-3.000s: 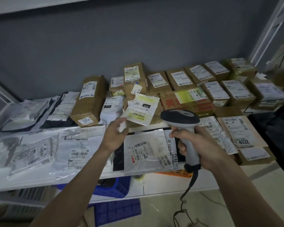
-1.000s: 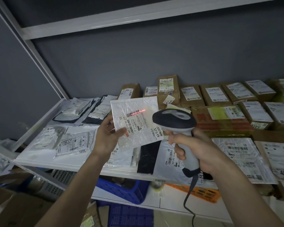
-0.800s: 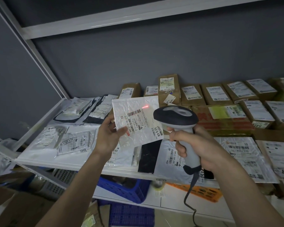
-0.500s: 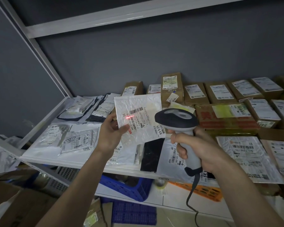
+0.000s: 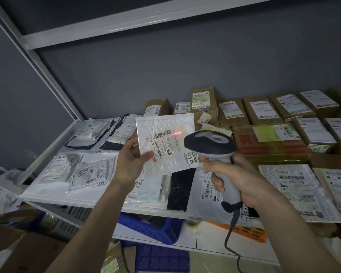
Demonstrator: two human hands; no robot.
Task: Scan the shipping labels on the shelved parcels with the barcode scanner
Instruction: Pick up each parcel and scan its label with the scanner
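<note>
Head view, now: one camera only, so all lines come from it.
Left hand (image 5: 130, 163): its grip is closed on the edge of a crinkled white plastic mailer with a printed shipping label (image 5: 166, 143), lifted above the white metal shelf (image 5: 98, 202).
Right hand (image 5: 237, 177): its grip is wrapped tight round the handle of the grey-and-black corded barcode scanner (image 5: 211, 143).
Aim: the red scan line (image 5: 176, 133) lies just right of the long barcode.
Risk: likely no read, since the beam misses the bars; glare off the wrinkled film could also spoil it.
Count: one scanner, one lifted mailer; roughly a dozen brown cardboard boxes (image 5: 231, 112) behind, though I cannot tell exactly.
</note>
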